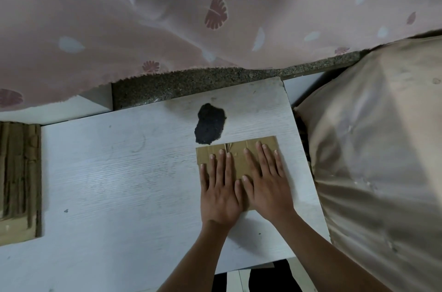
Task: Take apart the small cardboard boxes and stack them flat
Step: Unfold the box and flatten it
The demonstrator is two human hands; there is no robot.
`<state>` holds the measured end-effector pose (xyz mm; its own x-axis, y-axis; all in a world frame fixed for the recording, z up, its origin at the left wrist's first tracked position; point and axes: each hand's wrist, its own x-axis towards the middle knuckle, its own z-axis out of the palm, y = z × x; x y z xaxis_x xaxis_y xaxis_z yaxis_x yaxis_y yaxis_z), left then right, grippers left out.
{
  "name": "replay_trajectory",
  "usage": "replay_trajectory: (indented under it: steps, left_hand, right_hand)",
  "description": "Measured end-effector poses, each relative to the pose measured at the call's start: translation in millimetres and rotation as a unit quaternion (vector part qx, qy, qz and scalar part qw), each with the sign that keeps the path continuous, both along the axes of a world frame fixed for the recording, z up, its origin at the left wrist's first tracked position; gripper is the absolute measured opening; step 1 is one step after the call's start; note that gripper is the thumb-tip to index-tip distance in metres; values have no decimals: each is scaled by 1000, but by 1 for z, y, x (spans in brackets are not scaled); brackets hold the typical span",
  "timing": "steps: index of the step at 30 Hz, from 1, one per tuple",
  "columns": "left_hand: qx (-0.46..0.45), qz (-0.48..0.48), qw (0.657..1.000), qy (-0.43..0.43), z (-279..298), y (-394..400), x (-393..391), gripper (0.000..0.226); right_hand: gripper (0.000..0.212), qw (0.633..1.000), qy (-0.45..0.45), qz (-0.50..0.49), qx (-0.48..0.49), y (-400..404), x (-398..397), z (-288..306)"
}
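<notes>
A flattened brown cardboard box (239,148) lies on the white table (119,184), near its right edge. My left hand (221,191) and my right hand (266,179) both press flat on it with straight, spread fingers, side by side and thumbs touching. The hands hide most of the cardboard; only its far strip and left corner show. A slit between two flaps shows at its far edge.
A stack of flat cardboard pieces (19,179) sits at the table's left edge. A dark patch (210,126) marks the tabletop just beyond the box. A pink patterned cloth (167,16) hangs behind the table and a beige covered bulk (382,148) stands to the right.
</notes>
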<state>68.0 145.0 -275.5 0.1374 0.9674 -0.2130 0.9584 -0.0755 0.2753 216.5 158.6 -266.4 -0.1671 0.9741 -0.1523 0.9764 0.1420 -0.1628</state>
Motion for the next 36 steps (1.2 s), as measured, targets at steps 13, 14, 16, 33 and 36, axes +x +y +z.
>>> replay_trajectory:
  steps: [13,14,16,33,36]
  left_hand:
    - [-20,-14,1000,8,11,3,-3,66]
    - [-28,-15,999,12,13,3,-4,67]
    - [-55,-17,998,19,18,6,-4,68]
    - [-183,386,900,-86,100,-6,11,84]
    - [-168,543,788,-235,126,-25,0,103]
  right_hand:
    - [68,997,2,-53,-64,2,-2,34]
    - [72,993,17,-86,-84,1,-4,40]
    - [82,978,56,-155,-125,-2,-9,54]
    - [12,746,381,-442,-321,33,5,93]
    - [14,661,509,-422,-355,17,-2,116]
